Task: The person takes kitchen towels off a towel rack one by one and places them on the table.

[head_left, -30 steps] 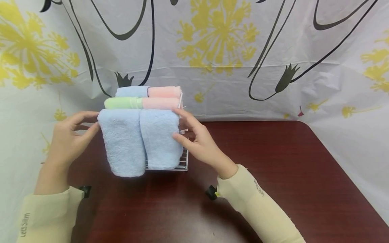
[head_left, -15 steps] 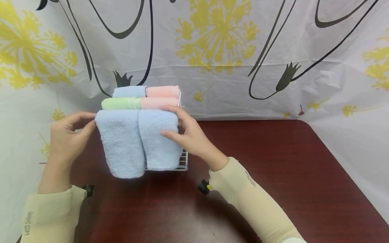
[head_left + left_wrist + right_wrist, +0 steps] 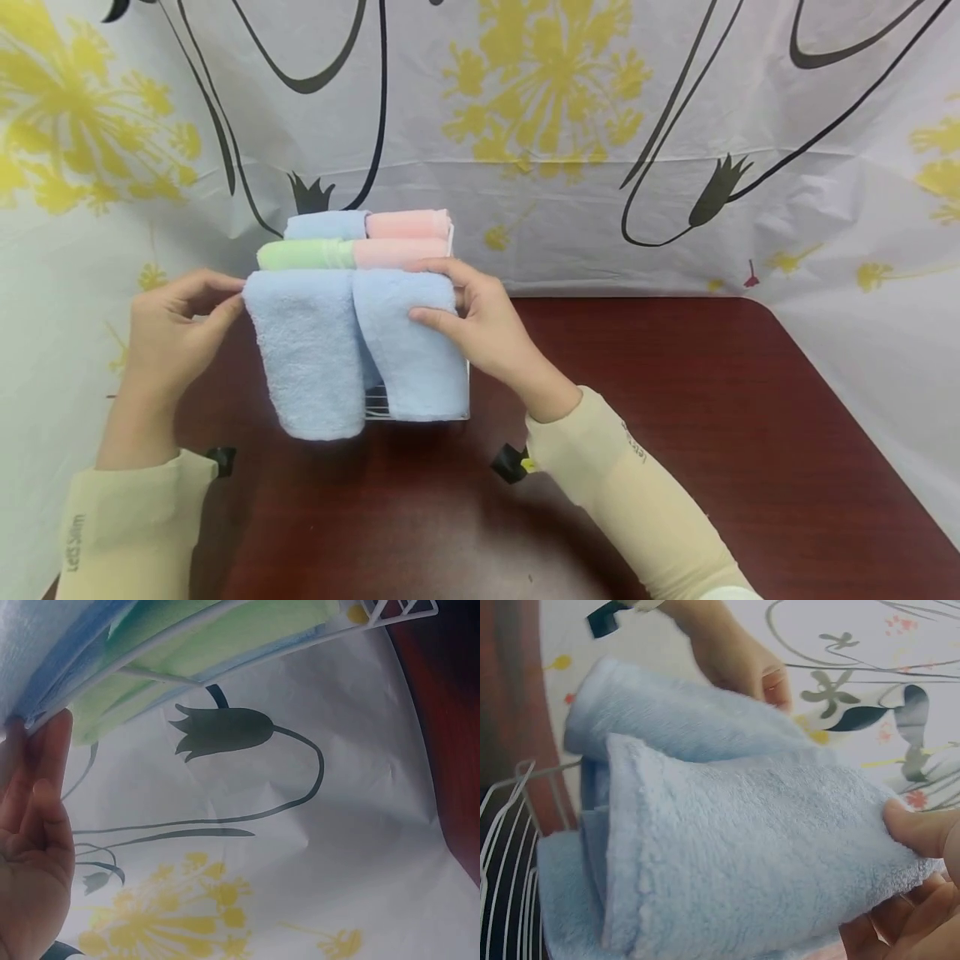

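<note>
Two light-blue towels hang side by side over the front of a white wire basket in the head view. My left hand pinches the upper left edge of the left blue towel, thumb and fingertips right at its corner. With thumb in front and fingers behind, my right hand grips the upper right part of the right blue towel. The lower part of that towel stands a little away from the left one, and basket wires show in the gap. Most of the basket is hidden behind the cloth.
Behind the blue towels sit a rolled green towel and a pink one; farther back are another blue roll and another pink one. The dark red table meets a patterned white curtain at the back.
My right hand has moved inward onto the right blue towel and taken hold of it. That towel has shifted right, widening the gap at the bottom. My left hand stays at its corner.
</note>
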{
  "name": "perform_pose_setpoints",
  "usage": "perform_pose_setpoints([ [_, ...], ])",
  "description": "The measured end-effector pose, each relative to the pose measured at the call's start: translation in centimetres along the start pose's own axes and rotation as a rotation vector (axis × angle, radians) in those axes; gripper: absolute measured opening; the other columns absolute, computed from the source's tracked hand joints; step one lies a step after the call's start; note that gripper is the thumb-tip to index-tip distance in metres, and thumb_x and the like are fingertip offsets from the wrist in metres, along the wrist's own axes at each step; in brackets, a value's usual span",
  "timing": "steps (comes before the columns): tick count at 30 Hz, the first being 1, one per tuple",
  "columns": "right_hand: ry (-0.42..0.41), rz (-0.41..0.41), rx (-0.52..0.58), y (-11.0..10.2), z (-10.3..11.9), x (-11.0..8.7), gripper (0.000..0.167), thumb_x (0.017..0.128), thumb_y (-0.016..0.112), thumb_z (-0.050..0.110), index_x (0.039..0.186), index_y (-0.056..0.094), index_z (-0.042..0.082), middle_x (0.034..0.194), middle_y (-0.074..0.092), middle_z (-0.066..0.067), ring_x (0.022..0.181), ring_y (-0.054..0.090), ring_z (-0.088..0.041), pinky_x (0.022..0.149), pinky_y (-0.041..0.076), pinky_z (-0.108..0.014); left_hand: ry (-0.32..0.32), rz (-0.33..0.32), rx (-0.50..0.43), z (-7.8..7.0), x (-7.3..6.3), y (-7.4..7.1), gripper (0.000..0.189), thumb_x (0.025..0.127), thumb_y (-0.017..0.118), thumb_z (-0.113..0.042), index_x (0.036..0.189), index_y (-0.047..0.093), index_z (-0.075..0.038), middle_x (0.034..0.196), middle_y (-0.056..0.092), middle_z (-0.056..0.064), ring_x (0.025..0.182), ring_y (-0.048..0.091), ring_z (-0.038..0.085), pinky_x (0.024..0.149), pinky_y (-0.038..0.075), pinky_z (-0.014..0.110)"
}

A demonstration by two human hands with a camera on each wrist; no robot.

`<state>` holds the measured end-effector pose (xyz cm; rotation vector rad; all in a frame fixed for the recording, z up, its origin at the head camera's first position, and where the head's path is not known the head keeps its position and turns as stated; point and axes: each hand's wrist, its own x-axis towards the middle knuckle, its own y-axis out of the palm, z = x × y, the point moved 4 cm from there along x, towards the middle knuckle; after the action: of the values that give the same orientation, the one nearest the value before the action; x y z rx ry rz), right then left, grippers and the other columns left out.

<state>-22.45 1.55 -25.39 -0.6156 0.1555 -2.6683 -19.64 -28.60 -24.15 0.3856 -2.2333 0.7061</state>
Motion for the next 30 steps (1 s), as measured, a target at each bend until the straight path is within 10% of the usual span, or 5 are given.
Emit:
perform_pose_setpoints([
  [17,-0.173,-0.013,-0.058,-0.8,2.5,-0.5,0.043,0.087,0.072,-0.002,0.127,0.057,0.003,0.103,0.064,-0.015,0.071,0.063,-0.016,0.063,0.056,-0.029,0.006,0.009,-0.045,0.4,0.1,-0.1,0.009,0.08,0.065,0.019,0.088,0.069,0.016,0.08,0.067,-0.03,0.067,0.06,-0.01,0.065,0.047,0.003],
  [23,-0.219,-0.084,-0.153,-1.1,2.3,-0.4,0.046,0.087,0.073,0.002,0.131,0.057,0.004,0.118,0.057,-0.013,0.105,0.05,-0.01,0.074,0.056,-0.026,0.002,0.014,-0.091,0.7,0.0,0.1,0.011,0.08,0.064,0.02,0.088,0.07,0.016,0.08,0.069,-0.027,0.065,0.06,-0.008,0.063,0.047,0.004],
  [30,-0.228,0.033,-0.037,-1.1,1.9,0.3,0.062,0.09,0.067,-0.004,0.144,0.037,0.003,0.123,0.057,-0.018,0.101,0.065,-0.026,0.076,0.061,-0.036,-0.003,0.014,-0.076,0.5,0.1,0.1,0.009,0.081,0.064,0.019,0.088,0.069,0.017,0.08,0.068,-0.028,0.065,0.059,-0.007,0.063,0.047,0.005],
])
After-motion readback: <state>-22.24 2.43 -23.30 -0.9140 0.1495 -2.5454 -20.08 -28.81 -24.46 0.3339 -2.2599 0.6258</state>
